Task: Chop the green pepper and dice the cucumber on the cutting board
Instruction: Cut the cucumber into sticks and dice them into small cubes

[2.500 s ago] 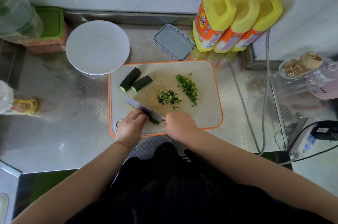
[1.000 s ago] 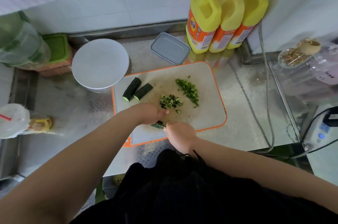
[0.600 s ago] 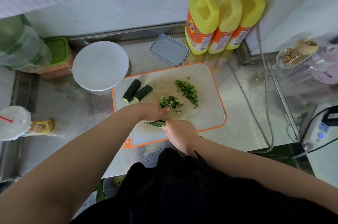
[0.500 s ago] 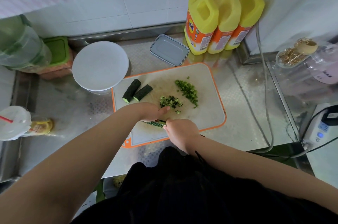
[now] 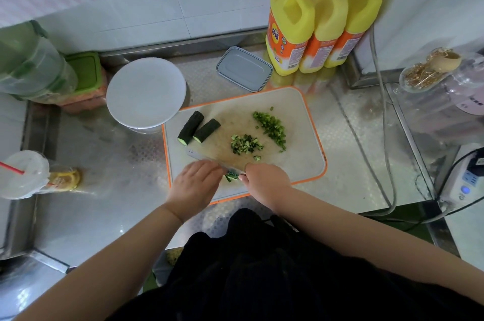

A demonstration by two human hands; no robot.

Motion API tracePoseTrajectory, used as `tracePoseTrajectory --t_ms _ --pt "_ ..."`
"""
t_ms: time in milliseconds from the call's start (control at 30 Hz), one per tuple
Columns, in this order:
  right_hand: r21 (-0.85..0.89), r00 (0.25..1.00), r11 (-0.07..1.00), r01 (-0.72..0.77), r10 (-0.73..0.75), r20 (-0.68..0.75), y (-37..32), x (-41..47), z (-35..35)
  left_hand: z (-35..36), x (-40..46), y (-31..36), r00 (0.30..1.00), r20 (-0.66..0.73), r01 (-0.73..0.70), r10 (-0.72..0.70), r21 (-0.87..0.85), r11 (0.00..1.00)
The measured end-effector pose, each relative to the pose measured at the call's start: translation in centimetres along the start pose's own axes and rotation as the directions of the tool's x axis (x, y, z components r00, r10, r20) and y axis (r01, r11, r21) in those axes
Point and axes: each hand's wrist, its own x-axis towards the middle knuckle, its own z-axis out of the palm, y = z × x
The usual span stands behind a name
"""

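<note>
Steel table (image 5: 104, 153): at ten o'clock of the cutting board (image 5: 301, 121), a white bowl (image 5: 145, 92), contents hidden. Right hand (image 5: 267, 180) fingers clamp the knife (image 5: 209, 157); left hand (image 5: 195, 184) fingers curl on cucumber (image 5: 231, 177).

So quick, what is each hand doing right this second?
Left hand: fingers curled, steadying the cucumber piece being cut.
Right hand: gripping the knife.

Two bare forearms reach in from the lower edge, with no sleeves, watch or rings to be seen on either the left hand (image 5: 195, 184) or the right hand (image 5: 265, 180). Below them hangs a loose black fabric garment (image 5: 262, 268) (softly creased, no print or buttons visible) covering the torso
</note>
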Motion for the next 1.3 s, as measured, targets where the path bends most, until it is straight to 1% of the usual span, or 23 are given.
tracePoseTrajectory --t_ms 67,167,267,400,500,600,700,767,800,933,1033,1100,1133,1167,1200,1233,1300 --pt "0.015 1.0 1.0 0.004 -0.004 0.008 -0.2 0.3 -0.1 1.1 -1.7 0.4 0.995 0.097 0.021 -0.027 0.061 0.998" --pt "0.031 1.0 0.999 -0.009 0.008 0.022 -0.2 0.4 0.0 1.5 -2.1 0.9 0.983 0.161 0.076 -0.09 0.089 0.993" --pt "0.038 1.0 0.999 -0.021 0.02 0.017 0.1 0.4 0.0 1.7 -1.7 1.0 0.965 0.238 0.084 -0.106 0.101 0.991" --pt "0.064 0.999 0.998 -0.028 0.03 -0.033 0.6 0.2 -0.2 2.1 -1.2 0.0 0.955 0.287 0.042 -0.074 0.114 0.993" --pt "0.116 0.994 0.991 -0.069 0.078 -0.08 1.4 -0.1 -0.4 1.9 -0.3 -0.6 0.953 0.297 0.035 -0.058 0.082 0.996" --pt "0.154 0.985 0.981 -0.115 0.133 -0.109 2.3 -0.4 -0.7 1.8 0.8 -1.7 0.943 0.332 -0.032 0.007 0.069 0.997" --pt "0.187 0.977 0.97 -0.155 0.179 -0.117 2.9 -0.7 -0.8 2.1 1.7 -2.5 0.906 0.42 -0.073 0.051 0.038 0.997" --pt "0.192 0.977 0.969 -0.157 0.181 -0.115 3.1 -0.8 -0.8 2.1 2.2 -2.6 0.871 0.487 -0.082 0.058 0.027 0.996" --pt "0.195 0.977 0.969 -0.155 0.179 -0.115 3.1 -0.9 -0.8 2.0 2.3 -2.6 0.864 0.499 -0.091 0.067 0.023 0.996" --pt "0.192 0.978 0.969 -0.154 0.177 -0.107 3.0 -1.1 -0.8 2.1 2.5 -2.8 0.86 0.5 -0.108 0.1 -0.013 0.994" --pt "0.2 0.979 0.969 -0.144 0.169 -0.114 3.1 -1.1 -0.9 2.5 2.2 -2.8 0.867 0.493 -0.09 0.076 0.006 0.996" --pt "0.207 0.979 0.968 -0.139 0.166 -0.116 3.1 -1.0 -0.9 2.8 1.9 -2.2 0.875 0.485 -0.036 0.011 0.044 0.998" --pt "0.212 0.979 0.967 -0.14 0.167 -0.115 3.1 -1.0 -0.8 2.9 1.9 -1.7 0.878 0.476 0.022 -0.05 0.064 0.998" --pt "0.219 0.979 0.966 -0.141 0.169 -0.114 3.1 -0.9 -0.8 2.9 1.8 -1.0 0.873 0.469 0.111 -0.136 0.081 0.99" --pt "0.224 0.979 0.964 -0.144 0.172 -0.113 3.2 -0.9 -0.8 2.9 1.8 -0.4 0.853 0.462 0.226 -0.243 0.092 0.97" --pt "0.226 0.979 0.964 -0.143 0.172 -0.112 3.2 -0.9 -0.7 2.9 1.7 0.3 0.815 0.458 0.35 -0.356 0.1 0.931" --pt "0.219 0.98 0.967 -0.134 0.161 -0.114 3.2 -0.9 -0.7 2.8 1.8 1.5 0.706 0.448 0.562 -0.548 0.117 0.819"
